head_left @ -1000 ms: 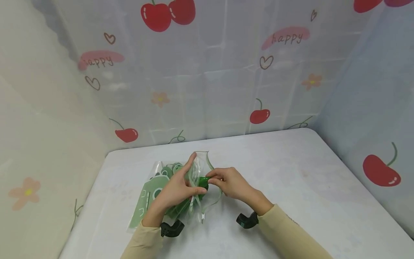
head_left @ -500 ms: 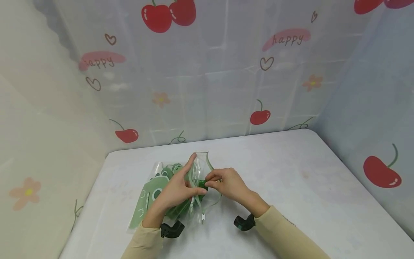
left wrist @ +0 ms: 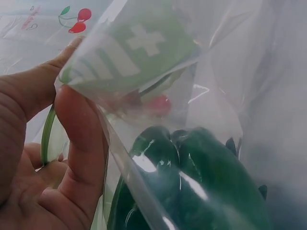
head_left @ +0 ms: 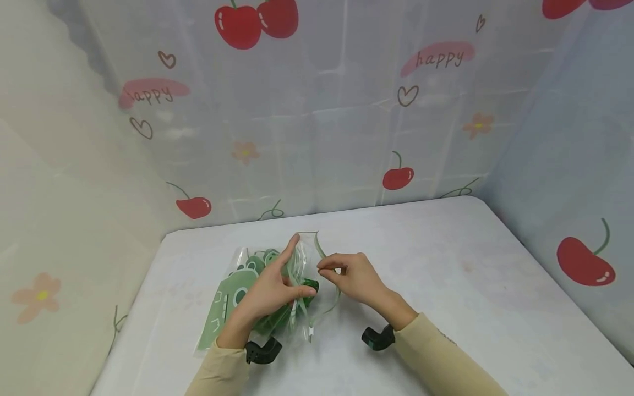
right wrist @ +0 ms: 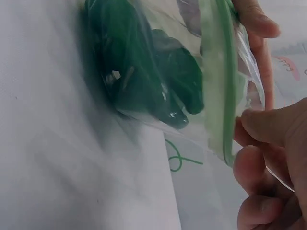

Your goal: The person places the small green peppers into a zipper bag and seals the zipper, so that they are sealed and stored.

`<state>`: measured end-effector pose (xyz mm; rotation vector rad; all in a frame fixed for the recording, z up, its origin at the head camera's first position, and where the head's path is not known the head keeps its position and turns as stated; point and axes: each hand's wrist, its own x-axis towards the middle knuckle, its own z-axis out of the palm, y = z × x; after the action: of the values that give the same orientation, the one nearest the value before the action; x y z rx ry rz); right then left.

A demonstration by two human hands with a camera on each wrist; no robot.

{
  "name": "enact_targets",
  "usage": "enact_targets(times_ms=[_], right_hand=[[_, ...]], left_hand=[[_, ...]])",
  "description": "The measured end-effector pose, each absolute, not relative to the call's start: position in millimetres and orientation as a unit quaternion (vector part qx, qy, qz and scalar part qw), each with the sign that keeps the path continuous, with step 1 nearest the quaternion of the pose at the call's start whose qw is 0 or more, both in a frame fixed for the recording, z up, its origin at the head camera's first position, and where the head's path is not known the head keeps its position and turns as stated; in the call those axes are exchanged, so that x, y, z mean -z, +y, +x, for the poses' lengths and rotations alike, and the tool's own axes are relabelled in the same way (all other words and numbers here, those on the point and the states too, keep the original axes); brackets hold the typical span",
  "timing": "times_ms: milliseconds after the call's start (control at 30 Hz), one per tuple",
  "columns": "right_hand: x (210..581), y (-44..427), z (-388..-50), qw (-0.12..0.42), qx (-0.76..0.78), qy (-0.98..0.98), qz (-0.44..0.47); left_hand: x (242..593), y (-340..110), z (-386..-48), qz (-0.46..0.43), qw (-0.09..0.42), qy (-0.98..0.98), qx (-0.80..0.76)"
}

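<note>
A clear zip bag [head_left: 301, 264] with a green zip strip [right wrist: 220, 91] stands near the table's middle, its mouth spread. Inside lies a glossy dark green pepper [left wrist: 201, 177], lobed and partly veiled by plastic; more green shapes [right wrist: 177, 72] show beside it from the right. My left hand [head_left: 272, 291] grips the bag's mouth from the left, forefinger stretched along the rim and thumb over the near side. At the opposite side my right hand [head_left: 354, 278] has curled fingers, thumb and forefinger pinching the plastic rim by the strip. What lies under the left palm is hidden.
A flat clear package [head_left: 223, 300] printed with green frog-like faces lies left of and partly under the left hand. The white table [head_left: 446, 286] is bounded by cloth walls [head_left: 346, 137] printed with cherries. Each wrist wears a black camera mount [head_left: 264, 350].
Earlier my right fingers held the upper end of the green pepper. That end now sits lower in the bag, apart from the fingers, which have risen slightly. The left hand is nearly unmoved.
</note>
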<state>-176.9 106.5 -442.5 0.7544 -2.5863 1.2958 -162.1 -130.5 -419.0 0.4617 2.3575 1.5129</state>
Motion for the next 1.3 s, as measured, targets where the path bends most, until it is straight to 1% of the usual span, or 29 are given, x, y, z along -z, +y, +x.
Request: enact_targets(times_ms=[100,167,233,400,500,767,967,1067,1300], right_hand=[[443.6,109.2,-179.0,0.103,-0.449,-0.861,0.215],[443.9,110.5,-180.0,0.107,-0.457,-0.862,0.191],[444.6,111.8,-180.3,0.086,-0.468,-0.863,0.167],[451.2,114.7,-179.0,-0.041,-0.503,-0.856,0.111],[456.8,115.3,-178.9,-0.085,-0.526,-0.841,0.093],[461.8,116.8,-179.7,-0.099,-0.590,-0.796,0.090],[462.2,120.0,-179.0,-0.115,-0.627,-0.764,0.097],[464.5,122.8,-180.1,-0.120,-0.641,-0.751,0.102],[468.3,128.7,-178.5,-0.138,-0.665,-0.727,0.101]], left_hand=[[419.5,-129.7,-162.1,0.162,0.150,0.823,-0.524],[419.9,-129.3,-162.0,0.162,0.149,0.823,-0.525],[420.7,-128.9,-162.1,0.163,0.147,0.819,-0.530],[423.4,-126.6,-162.7,0.172,0.136,0.803,-0.554],[425.1,-123.6,-163.3,0.181,0.121,0.798,-0.562],[428.5,-118.0,-160.5,0.190,0.108,0.806,-0.551],[430.9,-111.3,-156.1,0.173,0.104,0.810,-0.551],[436.3,-105.2,-153.5,0.168,0.078,0.809,-0.557],[448.2,-89.6,-148.5,0.187,-0.011,0.850,-0.492]])
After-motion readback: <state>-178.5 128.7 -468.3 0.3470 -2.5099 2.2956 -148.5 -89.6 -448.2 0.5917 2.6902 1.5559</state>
